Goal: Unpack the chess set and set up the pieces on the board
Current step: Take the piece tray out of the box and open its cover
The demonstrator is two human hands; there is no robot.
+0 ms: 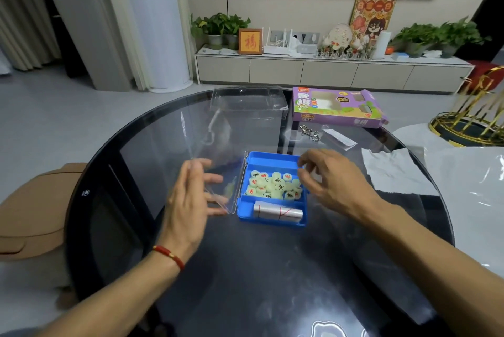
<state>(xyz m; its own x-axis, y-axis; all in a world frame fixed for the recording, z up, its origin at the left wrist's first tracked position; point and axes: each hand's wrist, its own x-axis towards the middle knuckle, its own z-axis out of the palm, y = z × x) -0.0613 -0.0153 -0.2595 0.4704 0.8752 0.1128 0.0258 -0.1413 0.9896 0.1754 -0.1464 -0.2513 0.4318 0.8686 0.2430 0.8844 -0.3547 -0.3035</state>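
Nearest: two bare forearms over a dark glass table, a red bracelet on the left wrist. Left hand spread flat, grip released, holding nothing, lying beside or just on the clear lid swung open to the left of the blue case; actual contact too blurred to call. Right hand hovering at the case's right rim, fingers curled loosely, grip unclenched and empty, fingertips near the pieces but apart from them. Inside the case: pale round pieces with red and black characters heaped in the middle compartment, a rolled sheet tied with red thread in the near compartment, the far compartment bare. Farther back: a clear plastic shell, the purple box, a metal ring puzzle, a folded leaflet; white paper off to the right. Step in hand, by the look of it: unpacking, with the case opened and nothing yet taken out. No board laid out anywhere, so probably the roll is the board. Next move likely: lift the roll out, slip the thread, flatten it on clear table, then pick pieces out one by one.
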